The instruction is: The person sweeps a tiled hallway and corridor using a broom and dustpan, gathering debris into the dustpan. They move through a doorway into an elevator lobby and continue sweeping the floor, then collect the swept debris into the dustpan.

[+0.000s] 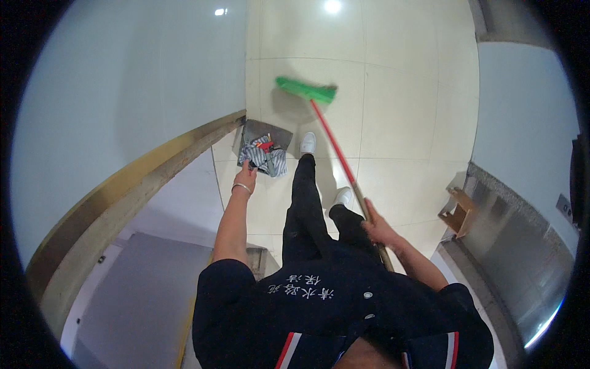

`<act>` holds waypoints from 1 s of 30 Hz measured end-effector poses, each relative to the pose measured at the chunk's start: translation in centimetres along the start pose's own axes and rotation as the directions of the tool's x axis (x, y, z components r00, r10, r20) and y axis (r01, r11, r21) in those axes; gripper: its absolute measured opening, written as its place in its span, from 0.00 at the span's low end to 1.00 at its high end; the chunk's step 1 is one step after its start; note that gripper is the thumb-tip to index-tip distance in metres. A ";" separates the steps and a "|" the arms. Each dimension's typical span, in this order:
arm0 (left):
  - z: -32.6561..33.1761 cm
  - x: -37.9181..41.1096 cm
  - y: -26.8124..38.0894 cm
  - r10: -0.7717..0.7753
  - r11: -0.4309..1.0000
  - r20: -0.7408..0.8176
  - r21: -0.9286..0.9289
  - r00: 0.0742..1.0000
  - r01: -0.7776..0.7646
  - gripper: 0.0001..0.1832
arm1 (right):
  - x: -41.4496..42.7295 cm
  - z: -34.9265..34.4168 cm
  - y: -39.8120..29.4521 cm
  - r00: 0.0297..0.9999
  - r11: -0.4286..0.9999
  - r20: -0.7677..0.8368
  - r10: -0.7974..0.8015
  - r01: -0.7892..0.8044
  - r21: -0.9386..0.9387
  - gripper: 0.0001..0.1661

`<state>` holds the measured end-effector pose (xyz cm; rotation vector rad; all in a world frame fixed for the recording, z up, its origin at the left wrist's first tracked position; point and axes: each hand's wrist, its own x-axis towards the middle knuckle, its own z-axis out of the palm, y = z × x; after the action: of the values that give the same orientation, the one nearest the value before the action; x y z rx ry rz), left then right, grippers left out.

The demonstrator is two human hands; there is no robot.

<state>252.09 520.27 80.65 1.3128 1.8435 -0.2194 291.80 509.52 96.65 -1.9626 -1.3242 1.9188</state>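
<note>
My right hand [380, 227] is wrapped around the broom's stick [335, 147], which is red toward the head and wood-coloured where I grip it. The green broom head [305, 90] is ahead of my feet on the pale tiles, slightly blurred. My left hand [245, 177], with a bracelet at the wrist, is closed on the handle of a grey dustpan [280, 132] beside the left wall corner. Inside the pan are a grey-and-white striped cloth or bag [279, 162] and a small red item [266, 146]. My fingers hide most of the handle.
A wall with a brass-coloured edge strip [152, 162] borders the left side, close to the dustpan. On the right, an open cardboard box [458, 213] stands against a shiny metal panel [511, 221]. A grey panel or mat [143, 295] is at lower left. Pale tiled floor [405, 106] stretches ahead.
</note>
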 end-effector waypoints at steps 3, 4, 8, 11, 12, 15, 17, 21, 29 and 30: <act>0.4 1.7 0.8 0.024 0.996 -0.060 0.083 0.998 -0.019 0.26 | -0.1 2.3 1.3 0.960 0.961 0.056 -0.274 0.271 0.055 0.40; 0.9 2.4 0.3 0.008 0.996 -0.068 0.087 0.998 -0.002 0.26 | -2.1 0.5 -1.8 0.954 0.942 0.297 -0.043 -0.060 0.330 0.40; -1.2 -1.6 3.5 0.347 0.932 -0.059 0.134 0.936 -0.337 0.23 | -10.0 2.7 -1.3 0.888 0.758 0.460 -0.011 -0.293 0.583 0.39; 0.0 -4.7 2.4 0.436 0.877 0.059 0.198 0.898 -0.438 0.20 | -15.8 1.5 0.5 0.945 0.799 0.325 -0.035 -0.169 0.577 0.40; 0.0 -5.0 0.7 0.422 0.877 0.059 0.228 0.905 -0.424 0.20 | -17.8 1.7 1.2 0.972 0.836 0.231 -0.035 -0.099 0.540 0.40; 0.0 -11.8 5.9 0.495 0.866 0.010 0.072 0.869 -0.495 0.17 | -21.5 5.8 8.3 0.962 0.857 -0.260 -0.082 0.202 0.475 0.33; 0.4 -12.8 5.3 0.323 0.946 -0.005 0.006 0.946 -0.323 0.19 | -24.2 9.4 13.9 0.931 0.858 -0.364 0.034 0.159 0.488 0.37; -1.1 -13.7 7.7 0.315 0.914 -0.059 0.287 0.947 -0.286 0.23 | -31.5 16.7 17.3 0.813 0.801 -0.461 0.355 -0.011 0.598 0.26; -2.9 -16.4 21.6 0.507 0.778 0.215 0.302 0.834 -0.551 0.21 | -41.5 28.1 12.3 0.515 0.120 -0.368 0.774 0.451 0.884 0.16; -3.1 -16.5 23.0 0.524 0.763 0.237 0.297 0.818 -0.574 0.21 | -41.8 29.1 11.3 0.464 0.078 -0.347 0.815 0.505 0.859 0.15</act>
<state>271.52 520.55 101.54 1.9851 1.2533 -0.3283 279.75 462.62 115.93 -1.6168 0.6989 0.7354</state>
